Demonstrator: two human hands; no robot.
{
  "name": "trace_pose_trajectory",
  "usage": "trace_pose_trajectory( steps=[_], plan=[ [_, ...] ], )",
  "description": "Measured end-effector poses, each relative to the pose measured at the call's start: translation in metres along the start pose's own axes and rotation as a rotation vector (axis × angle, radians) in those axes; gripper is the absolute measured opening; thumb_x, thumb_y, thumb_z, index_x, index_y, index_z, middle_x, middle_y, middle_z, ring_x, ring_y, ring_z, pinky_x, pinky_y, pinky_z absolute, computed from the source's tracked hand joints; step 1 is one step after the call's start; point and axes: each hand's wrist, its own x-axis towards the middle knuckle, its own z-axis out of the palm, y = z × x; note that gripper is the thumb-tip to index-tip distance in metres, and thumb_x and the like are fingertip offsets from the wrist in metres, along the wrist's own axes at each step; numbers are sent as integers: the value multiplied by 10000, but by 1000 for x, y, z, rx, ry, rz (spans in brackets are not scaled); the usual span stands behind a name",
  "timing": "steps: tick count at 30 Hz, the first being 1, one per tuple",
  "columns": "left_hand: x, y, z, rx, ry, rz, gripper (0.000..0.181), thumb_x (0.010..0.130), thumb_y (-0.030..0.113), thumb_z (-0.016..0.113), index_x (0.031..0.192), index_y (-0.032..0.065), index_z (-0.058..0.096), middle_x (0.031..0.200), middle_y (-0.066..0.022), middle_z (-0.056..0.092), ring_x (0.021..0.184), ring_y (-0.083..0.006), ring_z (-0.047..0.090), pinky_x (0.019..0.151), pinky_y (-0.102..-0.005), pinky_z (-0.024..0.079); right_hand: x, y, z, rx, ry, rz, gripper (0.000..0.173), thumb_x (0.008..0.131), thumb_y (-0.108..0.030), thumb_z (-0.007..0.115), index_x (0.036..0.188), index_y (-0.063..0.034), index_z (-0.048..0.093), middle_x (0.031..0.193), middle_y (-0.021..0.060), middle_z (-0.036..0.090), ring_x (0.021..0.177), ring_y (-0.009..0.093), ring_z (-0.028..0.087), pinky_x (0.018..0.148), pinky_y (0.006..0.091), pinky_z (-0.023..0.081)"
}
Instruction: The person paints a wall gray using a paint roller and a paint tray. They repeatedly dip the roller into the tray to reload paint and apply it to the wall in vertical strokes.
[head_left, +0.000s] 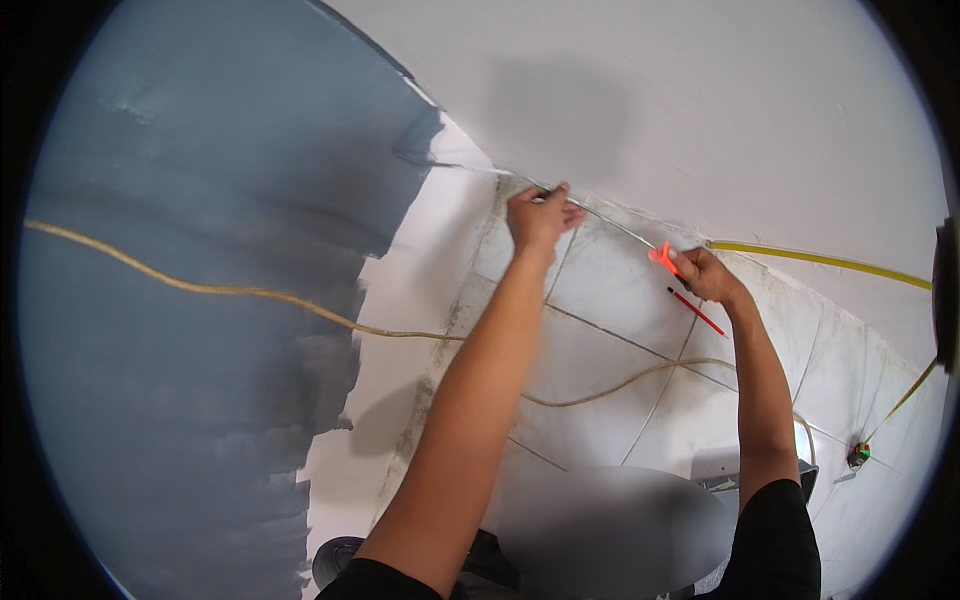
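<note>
My right hand (705, 274) grips an orange-handled tool (664, 256), whose kind I cannot tell. A thin pale rod or strip (619, 226) runs from its orange part up-left to my left hand (541, 217). The left fingers are at this thin piece, beside the edge where the white wall meets the tiles; whether they pinch it is unclear. Below the right hand a red pencil (697, 311) with a dark end lies on the tiles. The extended yellow blade of a tape measure (821, 259) begins next to the right hand and runs right.
A part-painted blue-grey wall (225, 165) stands at left. A beige cord (247, 291) crosses it and passes over the tiles (592, 360) beneath my arms. The tape measure's case (859, 453) is at the lower right. A dark-edged container (808, 481) lies beside my right sleeve.
</note>
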Motion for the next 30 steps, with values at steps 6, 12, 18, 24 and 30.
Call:
trace_pose_trajectory(
  steps=[6,12,18,24,30],
  plan=[
    [4,-16,10,38,55,-149,204,944,101,721,969,-59,596,879,-178,689,764,-287,746,713,-354,660,-6,19,-4,-192,82,-4,741,984,-644,494,1133,41,733,1079,261,731,1090,402,680,967,434,523],
    [-12,-5,9,-51,14,-11,250,951,136,724,956,-77,595,874,-183,678,778,-306,744,713,-363,648,-15,-4,-18,-155,105,-54,747,977,-631,543,827,88,679,648,172,564,676,248,563,708,414,516],
    [-6,0,24,-4,25,-96,255,944,142,736,954,-69,592,893,-198,676,808,-313,745,726,-365,653,-15,26,-1,-130,268,-114,698,991,-610,529,938,57,728,842,292,703,875,348,715,834,462,537],
    [-16,6,-2,7,-19,4,222,948,120,728,927,-59,600,870,-192,684,791,-307,746,716,-354,654,-16,5,-3,-121,88,-47,705,994,-614,521,875,55,708,731,200,670,770,285,653,801,436,531],
    [-13,-4,17,11,-9,-58,242,956,137,722,945,-71,599,865,-191,693,776,-301,748,711,-364,659,-26,34,-4,-79,221,-146,672,997,-574,540,844,65,680,648,154,588,681,241,561,726,412,515]
  ],
)
